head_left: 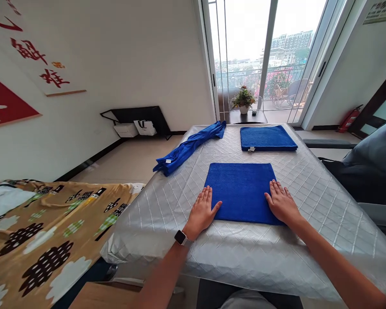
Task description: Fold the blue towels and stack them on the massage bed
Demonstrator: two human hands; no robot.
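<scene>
A blue towel (241, 193) lies flat as a neat rectangle on the silver quilted table cover (167, 206) in front of me. My left hand (202, 211) rests on its left edge, fingers stretched forward and thumb out over the cloth. On its right edge lies my right hand (282, 202), flat with the fingers spread. Behind it, to the right, sits a stack of folded blue towels (267, 138) with a white tag at its front. A loosely bunched blue towel (191, 148) stretches diagonally across the back left of the table.
Left of the table is a bed or couch with a patterned tan cover (67, 214). A potted plant (243, 99) stands on a small dark table by the glass door. Dark bags (366, 171) sit close to the right side. A fire extinguisher (350, 119) stands by the right wall.
</scene>
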